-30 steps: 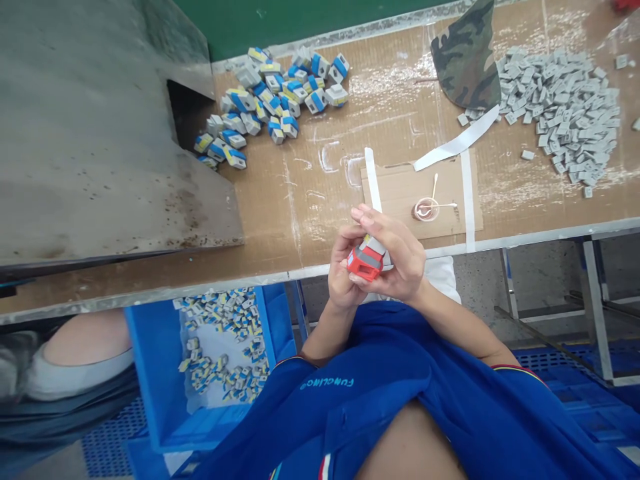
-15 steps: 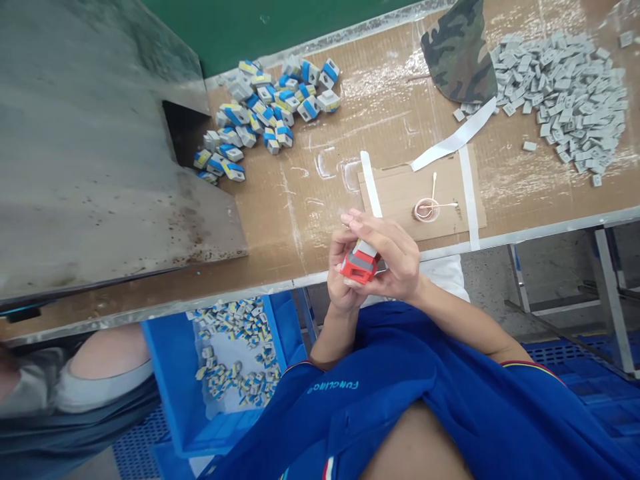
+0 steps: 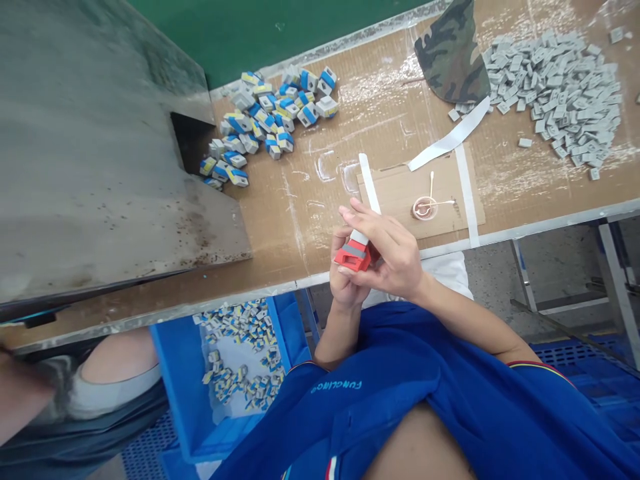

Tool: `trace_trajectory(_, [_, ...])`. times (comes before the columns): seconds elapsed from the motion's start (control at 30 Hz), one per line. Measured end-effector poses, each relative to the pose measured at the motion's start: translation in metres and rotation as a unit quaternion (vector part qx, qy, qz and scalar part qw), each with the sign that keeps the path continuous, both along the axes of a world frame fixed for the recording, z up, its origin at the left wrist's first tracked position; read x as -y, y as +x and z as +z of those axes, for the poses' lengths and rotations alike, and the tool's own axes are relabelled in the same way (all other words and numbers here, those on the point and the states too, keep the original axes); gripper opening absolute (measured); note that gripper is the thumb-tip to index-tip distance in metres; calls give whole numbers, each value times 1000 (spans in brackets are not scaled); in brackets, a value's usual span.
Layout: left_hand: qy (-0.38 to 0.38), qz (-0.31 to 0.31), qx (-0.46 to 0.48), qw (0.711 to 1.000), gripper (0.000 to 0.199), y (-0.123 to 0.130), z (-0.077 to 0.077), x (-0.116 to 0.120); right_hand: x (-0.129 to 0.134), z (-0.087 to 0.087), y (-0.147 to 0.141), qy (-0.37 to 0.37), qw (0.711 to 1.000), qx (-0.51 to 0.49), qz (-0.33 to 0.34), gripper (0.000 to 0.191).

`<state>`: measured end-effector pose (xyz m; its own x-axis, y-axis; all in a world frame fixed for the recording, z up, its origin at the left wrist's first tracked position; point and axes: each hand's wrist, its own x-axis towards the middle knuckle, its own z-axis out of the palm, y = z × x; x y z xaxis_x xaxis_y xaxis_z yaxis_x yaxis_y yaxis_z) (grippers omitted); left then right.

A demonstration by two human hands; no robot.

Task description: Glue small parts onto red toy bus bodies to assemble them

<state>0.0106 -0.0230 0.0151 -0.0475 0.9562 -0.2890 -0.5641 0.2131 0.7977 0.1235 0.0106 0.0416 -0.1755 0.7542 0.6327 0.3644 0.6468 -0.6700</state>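
Brown table (image 3: 320, 133) below: at its near side, my left hand (image 3: 345, 283) and right hand (image 3: 399, 260) grasp a red block (image 3: 355, 255).

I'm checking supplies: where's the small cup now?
In the head view, right of centre, the small cup sits on the cardboard piece, beyond the right hand.

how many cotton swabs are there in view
2: one cotton swab points up the picture, a second swab points right; both are at the small round cup. Others may be hidden.
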Motion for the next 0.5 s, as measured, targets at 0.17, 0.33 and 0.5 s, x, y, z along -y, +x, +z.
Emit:
trace_trajectory(0.17, [8, -11, 13, 1000, 57, -1, 1, 0, 1, -1, -1, -16, 1000, 4, -5, 54])
trace_trajectory(0.33, [-3, -3, -7, 1000, 66, 1, 2, -1, 2, -4, -3, 8, 1000, -5, -18, 56])
trace_trajectory(0.5, [64, -14, -5, 998, 62, 3, 2, -3, 0, -6, -2, 27, 999, -35, -5, 60])
